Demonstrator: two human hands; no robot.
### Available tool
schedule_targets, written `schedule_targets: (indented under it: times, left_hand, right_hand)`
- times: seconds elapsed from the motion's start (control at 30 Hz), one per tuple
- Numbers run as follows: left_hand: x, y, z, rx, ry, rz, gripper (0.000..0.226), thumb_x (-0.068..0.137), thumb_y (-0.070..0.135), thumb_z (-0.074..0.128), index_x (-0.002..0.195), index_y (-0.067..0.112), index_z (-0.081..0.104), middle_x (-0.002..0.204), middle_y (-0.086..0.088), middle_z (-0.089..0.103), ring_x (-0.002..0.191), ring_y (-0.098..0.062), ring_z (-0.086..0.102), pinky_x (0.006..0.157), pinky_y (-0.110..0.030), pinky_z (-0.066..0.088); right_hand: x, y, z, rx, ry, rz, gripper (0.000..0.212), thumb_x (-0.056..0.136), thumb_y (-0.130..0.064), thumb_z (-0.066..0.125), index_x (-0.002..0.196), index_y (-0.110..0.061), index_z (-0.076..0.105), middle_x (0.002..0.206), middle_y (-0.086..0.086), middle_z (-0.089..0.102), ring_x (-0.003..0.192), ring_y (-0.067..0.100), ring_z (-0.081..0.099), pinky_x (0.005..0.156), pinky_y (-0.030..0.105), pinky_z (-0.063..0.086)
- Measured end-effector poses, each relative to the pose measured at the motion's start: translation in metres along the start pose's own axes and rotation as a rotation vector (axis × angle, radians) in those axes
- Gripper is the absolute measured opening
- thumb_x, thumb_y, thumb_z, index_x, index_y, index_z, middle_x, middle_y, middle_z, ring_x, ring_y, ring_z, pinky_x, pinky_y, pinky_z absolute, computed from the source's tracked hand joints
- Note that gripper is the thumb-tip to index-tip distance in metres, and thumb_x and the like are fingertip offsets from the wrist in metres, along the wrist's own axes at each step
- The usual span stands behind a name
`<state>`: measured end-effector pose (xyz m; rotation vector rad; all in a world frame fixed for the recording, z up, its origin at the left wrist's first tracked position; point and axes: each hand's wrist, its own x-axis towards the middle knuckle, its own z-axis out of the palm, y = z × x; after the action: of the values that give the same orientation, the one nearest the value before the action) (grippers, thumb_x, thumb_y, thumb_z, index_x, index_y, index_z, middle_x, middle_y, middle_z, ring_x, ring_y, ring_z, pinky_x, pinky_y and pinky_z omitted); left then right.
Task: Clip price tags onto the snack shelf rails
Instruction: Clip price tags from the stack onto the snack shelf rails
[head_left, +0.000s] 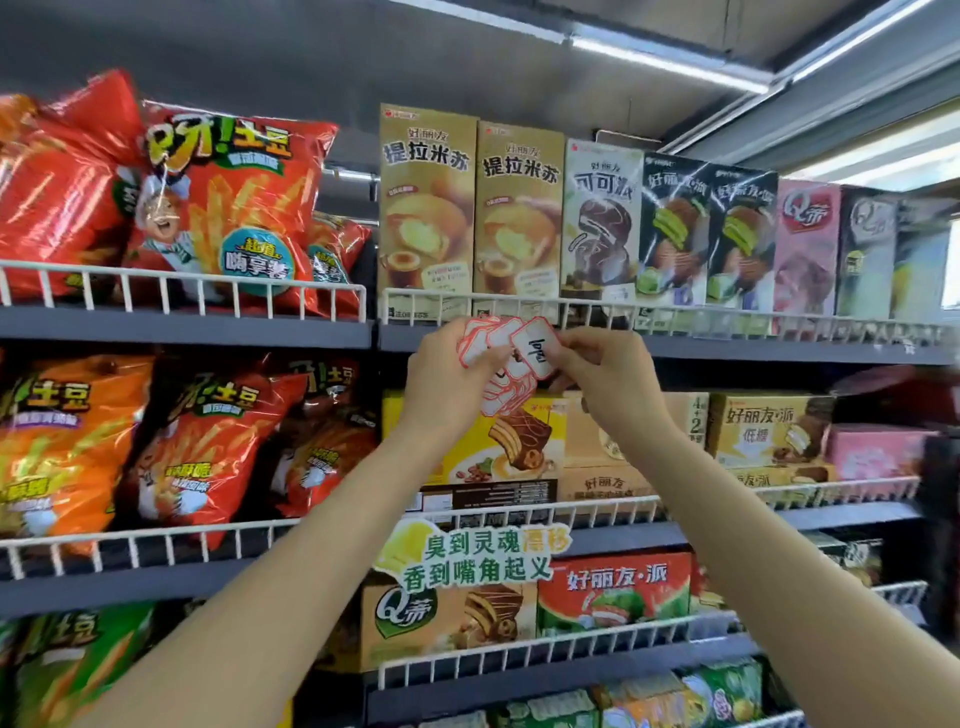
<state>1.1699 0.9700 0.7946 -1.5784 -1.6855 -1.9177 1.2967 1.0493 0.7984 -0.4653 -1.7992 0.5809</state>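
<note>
Up high, left hand (447, 371) grips the tag stack (501, 384) while right hand (605, 371) pinches one price tag (536, 347)

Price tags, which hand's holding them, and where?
Left hand grips the fanned price tag stack at its left edge; right hand pinches the top tag by its right edge.

Red chip bags (218, 208) left; pie boxes (519, 218) right; ceiling lights (665, 57).

A shop: snack bags (228, 208) and pie boxes (519, 213) (wire-fronted) fill grey shelves (182, 330).
</note>
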Motion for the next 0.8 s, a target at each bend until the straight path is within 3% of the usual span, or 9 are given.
schedule_targets:
  times: [0.13,0.23,0.33,0.43,0.53,0.6,0.8]
  left_hand:
    - [0.004,0.009,0.05,0.023,0.019,0.002,0.022,0.087,0.02,0.063,0.105,0.006,0.063,0.1,-0.009,0.069,0.092,-0.024,0.065,0.08,-0.04,0.054]
    - [0.006,0.019,0.098,0.009,0.021,0.004,0.018,0.088,0.017,0.062,0.104,0.009,0.063,0.097,-0.005,0.068,0.09,-0.02,0.065,0.078,-0.035,0.054]
    - [0.012,0.028,0.15,0.002,0.049,-0.016,0.02,0.087,0.018,0.063,0.103,0.005,0.064,0.097,-0.009,0.07,0.089,-0.022,0.066,0.079,-0.038,0.055]
    - [0.02,0.034,0.202,0.003,0.068,-0.035,0.023,0.087,0.02,0.064,0.102,0.002,0.064,0.096,-0.011,0.07,0.088,-0.024,0.066,0.081,-0.044,0.054]
    - [0.028,0.041,0.243,0.019,0.05,-0.054,0.025,0.087,0.02,0.064,0.108,0.006,0.063,0.103,-0.01,0.069,0.094,-0.023,0.065,0.082,-0.038,0.054]
    - [0.037,0.045,0.263,0.051,0.045,-0.059,0.028,0.087,0.02,0.064,0.112,0.008,0.062,0.107,-0.01,0.068,0.098,-0.024,0.064,0.086,-0.038,0.052]
    - [0.058,0.047,0.292,0.067,0.027,-0.102,0.025,0.086,0.017,0.065,0.109,0.009,0.064,0.106,-0.008,0.069,0.099,-0.023,0.064,0.09,-0.042,0.051]
  right_hand:
    - [0.015,0.034,-0.038,-0.035,0.049,-0.006,0.008,0.091,-0.02,0.058,0.092,-0.017,0.066,0.068,-0.009,0.066,0.044,0.0,0.056,0.045,0.009,0.041]
    - [0.032,0.068,-0.078,-0.078,0.096,0.014,0.013,0.093,-0.019,0.056,0.1,-0.015,0.065,0.078,-0.001,0.07,0.053,0.004,0.061,0.047,0.015,0.045]
    - [0.051,0.105,-0.123,-0.131,0.126,0.011,0.015,0.094,-0.017,0.054,0.097,-0.011,0.066,0.078,0.004,0.07,0.068,0.015,0.065,0.054,0.026,0.048]
    - [0.072,0.137,-0.164,-0.167,0.129,-0.006,0.023,0.093,-0.018,0.053,0.086,-0.001,0.067,0.076,0.018,0.068,0.07,0.031,0.063,0.063,0.039,0.05]
    - [0.09,0.157,-0.194,-0.183,0.117,-0.045,0.028,0.095,-0.018,0.051,0.088,0.004,0.067,0.079,0.019,0.068,0.07,0.034,0.058,0.056,0.029,0.036]
    - [0.099,0.165,-0.207,-0.177,0.105,-0.063,0.024,0.095,-0.016,0.051,0.091,-0.003,0.07,0.078,0.008,0.066,0.072,0.022,0.058,0.059,0.026,0.038]
    - [0.117,0.18,-0.217,-0.111,0.101,-0.099,0.023,0.094,-0.016,0.053,0.092,-0.003,0.072,0.075,0.006,0.066,0.076,0.023,0.063,0.066,0.028,0.045]
